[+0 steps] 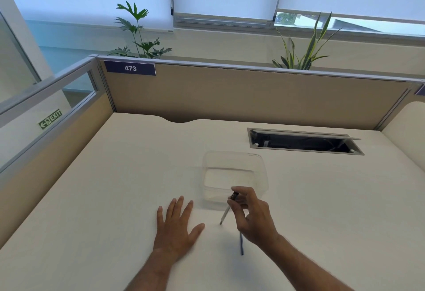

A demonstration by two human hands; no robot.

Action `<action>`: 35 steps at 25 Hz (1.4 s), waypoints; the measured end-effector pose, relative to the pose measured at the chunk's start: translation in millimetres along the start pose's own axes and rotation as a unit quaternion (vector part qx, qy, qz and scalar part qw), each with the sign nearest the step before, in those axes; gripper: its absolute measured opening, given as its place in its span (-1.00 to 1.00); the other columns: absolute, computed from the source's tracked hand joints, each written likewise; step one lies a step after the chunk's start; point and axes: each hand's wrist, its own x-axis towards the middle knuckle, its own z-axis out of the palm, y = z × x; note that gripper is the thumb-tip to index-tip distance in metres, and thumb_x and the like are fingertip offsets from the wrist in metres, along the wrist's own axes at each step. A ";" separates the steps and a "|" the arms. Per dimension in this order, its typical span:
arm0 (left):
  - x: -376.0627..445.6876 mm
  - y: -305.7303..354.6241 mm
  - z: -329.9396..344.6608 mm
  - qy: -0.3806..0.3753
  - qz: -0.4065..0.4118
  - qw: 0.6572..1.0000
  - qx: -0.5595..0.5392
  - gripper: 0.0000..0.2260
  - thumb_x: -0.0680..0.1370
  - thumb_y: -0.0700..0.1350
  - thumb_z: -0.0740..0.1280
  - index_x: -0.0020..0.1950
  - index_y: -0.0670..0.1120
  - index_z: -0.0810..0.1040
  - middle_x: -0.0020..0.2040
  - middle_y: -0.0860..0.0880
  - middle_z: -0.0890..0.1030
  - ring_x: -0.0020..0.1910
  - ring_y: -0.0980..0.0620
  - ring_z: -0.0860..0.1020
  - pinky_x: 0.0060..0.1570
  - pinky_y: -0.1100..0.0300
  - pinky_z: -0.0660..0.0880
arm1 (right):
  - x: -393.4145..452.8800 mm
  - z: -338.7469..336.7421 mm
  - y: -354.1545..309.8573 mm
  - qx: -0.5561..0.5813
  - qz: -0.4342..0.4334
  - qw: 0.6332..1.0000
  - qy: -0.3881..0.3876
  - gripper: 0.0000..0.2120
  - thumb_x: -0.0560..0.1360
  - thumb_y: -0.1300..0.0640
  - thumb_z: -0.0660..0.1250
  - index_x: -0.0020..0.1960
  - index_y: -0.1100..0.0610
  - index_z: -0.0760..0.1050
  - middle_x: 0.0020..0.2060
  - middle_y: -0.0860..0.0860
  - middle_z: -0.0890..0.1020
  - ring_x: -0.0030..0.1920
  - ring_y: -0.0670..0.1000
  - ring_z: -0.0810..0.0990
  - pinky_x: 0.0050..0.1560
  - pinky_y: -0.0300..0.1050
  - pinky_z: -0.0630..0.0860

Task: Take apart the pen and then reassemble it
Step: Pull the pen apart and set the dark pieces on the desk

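**Pen in pieces, one part lifted in the right hand**

Pen parts are split between the right hand (253, 217) and the tabletop (115, 198). The right hand's fingers (241, 193) are curled round a pale refill (225, 215), pinching it near its upper end, where a small dark piece (234, 196) shows just above the fingertips. The refill slants down and to the left, its tip hanging close above the tabletop; whether it touches the surface I cannot tell. A slim dark barrel (241, 244) lies on the tabletop just under the right wrist, pointing roughly toward the person, its far end hidden by the hand.

The left hand (177, 226) lies palm down on the tabletop, fingers straight and spread, thumb out to the side, holding nothing. It sits near the refill's tip but apart from it.

Just beyond the right hand stands a clear plastic container (234, 175), open at the top; the raised fingers overlap its near edge from this angle. Farther back on the right a cable hatch (303, 141) is set into the tabletop with its flap up. A beige partition (253, 92) closes off the back, carrying a dark label reading 473 (130, 68), and two leafy plants (138, 35) rise behind it below the shaded windows.
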 end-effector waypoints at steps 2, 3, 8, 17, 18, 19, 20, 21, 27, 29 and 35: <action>-0.1 5.7 -3.6 0.039 0.030 0.997 -0.054 -0.36 0.44 0.36 0.20 0.44 0.06 0.39 0.49 -0.02 0.37 0.49 -0.05 0.26 0.44 -0.07 0.00 | 2.3 -0.8 -1.4 0.010 0.003 1.000 0.006 -0.63 0.47 0.26 0.44 0.18 0.01 0.41 -0.19 -0.02 0.70 -0.17 -0.15 0.69 -0.12 -0.30 0.64; 0.0 10.4 -3.9 0.060 0.056 0.993 -0.082 -0.39 0.38 0.34 0.26 0.33 0.04 0.51 0.37 -0.01 0.51 0.38 -0.06 0.41 0.35 -0.03 0.13 | 3.5 -1.3 -2.1 0.015 0.003 1.000 0.010 -0.63 0.47 0.26 0.43 0.18 0.01 0.41 -0.19 -0.02 0.70 -0.17 -0.15 0.69 -0.12 -0.30 0.63; 2.4 50.4 -3.3 0.058 0.049 0.978 -0.194 -0.58 0.31 0.25 0.50 0.09 0.10 0.64 0.08 0.17 0.65 0.14 0.11 0.54 0.15 0.09 0.31 | 8.5 -5.2 -5.9 0.040 0.014 0.999 0.032 -0.66 0.46 0.20 0.41 0.16 -0.03 0.42 -0.20 -0.03 0.69 -0.18 -0.17 0.69 -0.13 -0.32 0.62; 8.6 61.6 -10.2 0.044 -0.008 0.964 -0.263 -0.90 0.45 0.04 0.49 -0.09 0.08 0.71 -0.10 0.15 0.72 0.01 0.09 0.59 0.18 -0.01 0.41 | 21.9 -21.9 -14.5 0.074 0.026 0.993 0.089 -0.66 0.47 0.23 0.42 0.15 -0.03 0.41 -0.22 -0.01 0.70 -0.21 -0.11 0.71 -0.16 -0.31 0.62; 7.7 61.1 -10.7 0.043 -0.009 0.962 -0.268 -0.91 0.45 0.03 0.50 -0.09 0.07 0.71 -0.12 0.15 0.71 -0.01 0.09 0.60 0.16 -0.02 0.42 | 24.6 -26.4 -14.6 0.084 0.033 0.991 0.103 -0.66 0.48 0.26 0.42 0.14 -0.02 0.40 -0.22 -0.01 0.70 -0.22 -0.09 0.71 -0.18 -0.27 0.64; 6.8 61.2 -11.4 0.046 -0.011 0.959 -0.278 -0.92 0.44 0.01 0.50 -0.10 0.07 0.71 -0.14 0.17 0.70 -0.02 0.09 0.60 0.15 -0.03 0.44 | 26.8 -31.4 -14.6 0.097 0.042 0.987 0.117 -0.65 0.49 0.29 0.42 0.14 -0.01 0.40 -0.22 -0.01 0.70 -0.23 -0.07 0.72 -0.19 -0.23 0.65; 5.6 61.9 -12.8 0.049 -0.017 0.955 -0.292 -0.93 0.44 -0.01 0.51 -0.10 0.07 0.71 -0.18 0.21 0.68 -0.03 0.09 0.61 0.14 -0.02 0.45 | 28.7 -36.0 -14.5 0.114 0.054 0.983 0.134 -0.65 0.49 0.31 0.42 0.14 0.00 0.40 -0.23 -0.02 0.70 -0.23 -0.04 0.73 -0.19 -0.20 0.66; 4.1 63.2 -14.4 0.052 -0.025 0.949 -0.310 -0.93 0.44 -0.02 0.51 -0.09 0.08 0.71 -0.21 0.27 0.64 -0.04 0.10 0.61 0.14 0.00 0.46 | 30.0 -40.4 -14.2 0.134 0.070 0.976 0.155 -0.66 0.50 0.32 0.40 0.13 -0.01 0.41 -0.23 -0.03 0.69 -0.22 0.00 0.73 -0.20 -0.18 0.67; 0.4 86.1 -31.4 -0.008 -0.110 0.829 -0.548 -0.94 0.49 -0.07 0.48 -0.18 0.02 0.72 -0.26 0.12 0.72 -0.19 0.18 0.64 -0.07 0.15 0.53 | 16.4 -45.2 2.8 0.309 0.278 0.872 0.259 -0.74 0.51 0.38 0.38 0.00 0.05 0.43 -0.13 0.26 0.67 -0.17 0.17 0.73 -0.14 0.06 0.69; -0.6 98.4 -39.7 -0.035 -0.132 0.774 -0.618 -0.94 0.50 -0.05 0.46 -0.11 0.01 0.73 -0.16 0.12 0.74 -0.14 0.20 0.64 -0.01 0.17 0.54 | 2.9 -40.1 6.2 0.357 0.328 0.836 0.256 -0.75 0.50 0.42 0.37 -0.05 0.11 0.42 -0.14 0.34 0.67 -0.21 0.17 0.73 -0.19 0.01 0.69; -0.4 118.2 -54.1 -0.092 -0.139 0.625 -0.762 -0.76 0.44 0.00 0.43 0.04 -0.08 0.72 -0.09 -0.07 0.68 0.00 0.03 0.63 0.13 -0.01 0.56 | -32.2 -23.8 11.8 0.394 0.380 0.820 0.170 -0.76 0.45 0.47 0.39 -0.15 0.19 0.42 -0.12 0.41 0.66 -0.21 0.24 0.71 -0.25 -0.06 0.66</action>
